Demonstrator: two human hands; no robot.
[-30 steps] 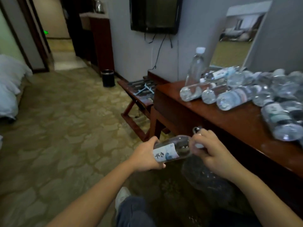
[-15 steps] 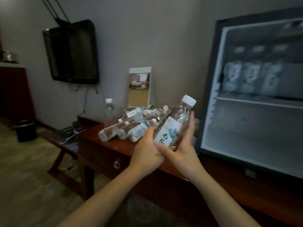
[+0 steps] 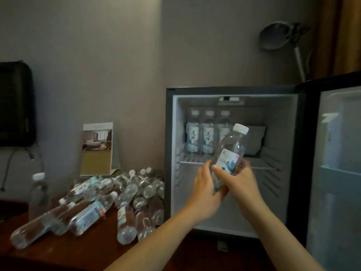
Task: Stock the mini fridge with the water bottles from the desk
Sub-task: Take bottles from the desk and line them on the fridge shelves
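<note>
A clear water bottle [image 3: 231, 151] with a white cap and a printed label is tilted cap-up in front of the open mini fridge [image 3: 230, 222]. My left hand [image 3: 205, 192] wraps its lower end and my right hand [image 3: 241, 182] grips its labelled middle. Three bottles [image 3: 201, 133] stand upright at the back left of the fridge's upper wire shelf [image 3: 261, 166]. The lower compartment looks empty. A pile of several bottles [image 3: 125, 196] lies on the dark wooden desk [image 3: 64, 249], left of the fridge. One bottle [image 3: 39, 194] stands upright at the desk's left end.
The fridge door [image 3: 336, 173] hangs open at the right. A framed card [image 3: 97, 148] leans on the wall behind the pile. A wall-mounted black screen [image 3: 15, 103] is at the far left. A lamp [image 3: 281, 38] rises behind the fridge.
My view swung from the floor and desk edge up to the fridge. Both hands carried the bottle from low beside the desk up and right, in front of the open fridge, tilting it cap-up.
</note>
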